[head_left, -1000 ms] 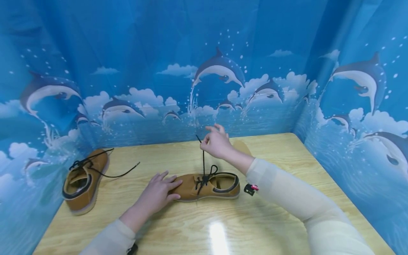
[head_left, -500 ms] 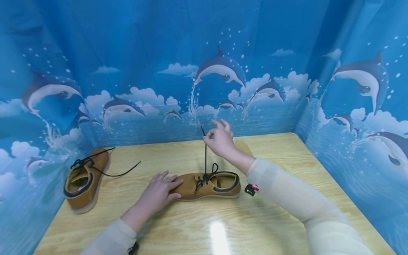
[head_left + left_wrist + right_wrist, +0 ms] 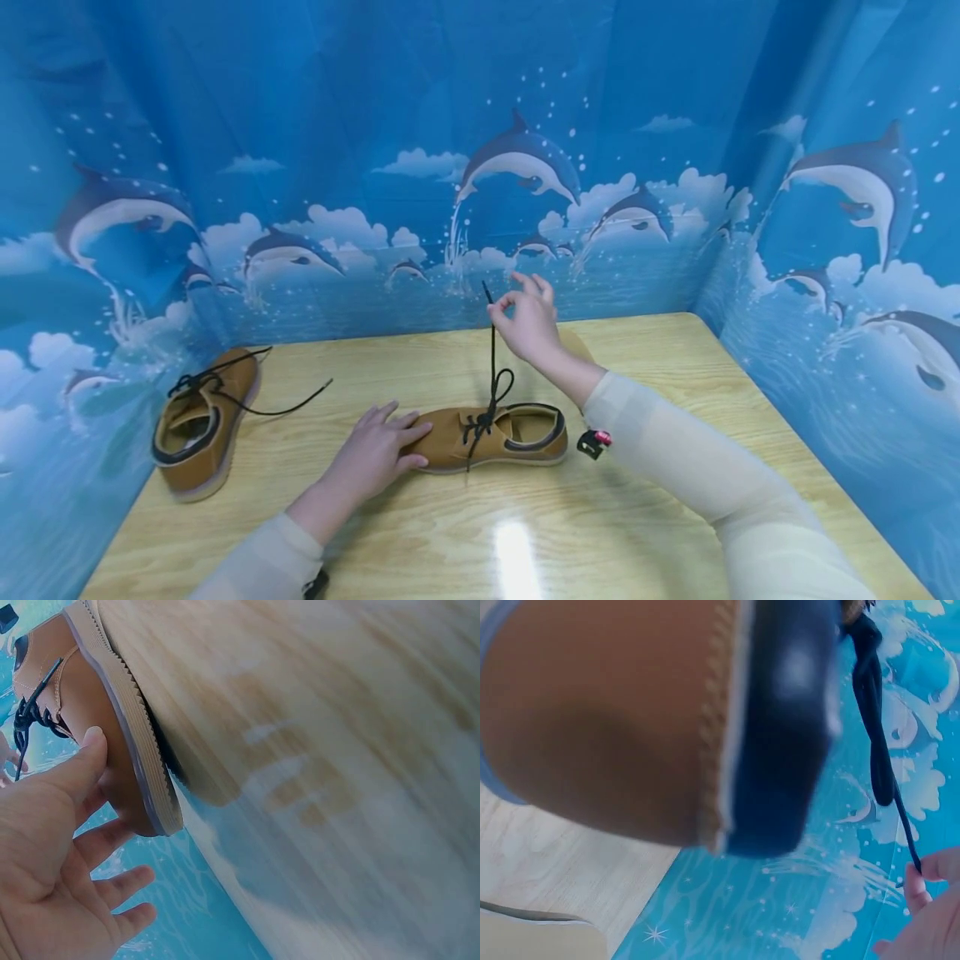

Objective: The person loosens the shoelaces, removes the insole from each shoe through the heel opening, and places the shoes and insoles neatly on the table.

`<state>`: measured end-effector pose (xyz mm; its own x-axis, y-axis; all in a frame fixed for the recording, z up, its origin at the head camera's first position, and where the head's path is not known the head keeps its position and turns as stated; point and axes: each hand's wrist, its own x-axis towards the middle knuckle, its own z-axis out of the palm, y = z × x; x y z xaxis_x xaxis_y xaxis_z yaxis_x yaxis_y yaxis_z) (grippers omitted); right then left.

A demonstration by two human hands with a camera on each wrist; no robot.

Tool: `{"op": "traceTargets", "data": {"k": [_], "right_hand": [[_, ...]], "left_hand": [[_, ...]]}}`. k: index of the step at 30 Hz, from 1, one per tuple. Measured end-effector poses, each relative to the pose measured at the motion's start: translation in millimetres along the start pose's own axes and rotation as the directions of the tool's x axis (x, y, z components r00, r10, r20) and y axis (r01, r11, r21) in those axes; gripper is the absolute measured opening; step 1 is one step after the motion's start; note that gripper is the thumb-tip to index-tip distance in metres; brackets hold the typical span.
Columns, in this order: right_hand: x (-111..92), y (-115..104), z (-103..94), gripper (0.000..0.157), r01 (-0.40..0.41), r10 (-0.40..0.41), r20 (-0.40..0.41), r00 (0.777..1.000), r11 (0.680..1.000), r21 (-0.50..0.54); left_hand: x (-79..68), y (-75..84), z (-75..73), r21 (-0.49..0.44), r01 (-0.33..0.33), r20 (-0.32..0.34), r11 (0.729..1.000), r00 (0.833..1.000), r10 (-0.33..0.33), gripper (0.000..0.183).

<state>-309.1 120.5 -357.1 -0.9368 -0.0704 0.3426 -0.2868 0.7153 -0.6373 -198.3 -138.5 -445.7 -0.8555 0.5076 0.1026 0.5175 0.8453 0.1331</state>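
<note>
Brown shoe [image 3: 442, 440] sits upright on the wood table [image 3: 390, 533], middle of the head view, toe toward the left hand, ankle opening at the other end. Black lace [image 3: 492, 354] rises from its eyelets, nearly vertical, with a small loop beside the raised strand; another lace end hangs over the shoe's near side. Right hand [image 3: 531, 321] pinches the raised strand between thumb and index near its tip, other fingers lifted. Left hand [image 3: 375, 450] rests on the toe, thumb and index touching it, fingers spread. Second shoe [image 3: 197, 462] stands at table's left, laces loose. Flat tan piece [image 3: 576, 343] lies partly behind the right forearm. Dolphin-print backdrop [image 3: 360, 108] surrounds the table.
</note>
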Motion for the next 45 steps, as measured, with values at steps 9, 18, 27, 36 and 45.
{"op": "traceTargets", "data": {"k": [9,18,27,36,45], "right_hand": [[5,12,0.6,0.027,-0.068,0.089,0.221,0.971,0.993,-0.097],[2,39,19.5,0.023,-0.036,0.115,0.399,0.91,0.979,-0.201],[0,45,26.8,0.021,0.003,0.117,0.426,0.897,0.963,-0.271],[-2,44,23.2,0.016,-0.011,0.142,0.433,0.89,0.957,-0.291],[-4,35,14.4,0.015,-0.016,0.141,0.437,0.888,0.961,-0.276]], "left_hand": [[0.2,-0.1,-1.7,0.022,-0.001,0.008,1.0,1.0,0.001,0.057],[0.3,-1.0,1.7,0.009,0.0,0.006,1.0,1.0,0.0,0.058],[-0.2,-0.4,2.1,-0.001,0.005,-0.004,1.0,1.0,-0.005,0.056],[0.4,1.5,-0.1,-0.018,0.025,0.014,1.0,1.0,-0.024,0.057],[-1.0,3.0,-3.4,-0.02,0.028,0.022,0.999,0.999,-0.028,0.056]]}}
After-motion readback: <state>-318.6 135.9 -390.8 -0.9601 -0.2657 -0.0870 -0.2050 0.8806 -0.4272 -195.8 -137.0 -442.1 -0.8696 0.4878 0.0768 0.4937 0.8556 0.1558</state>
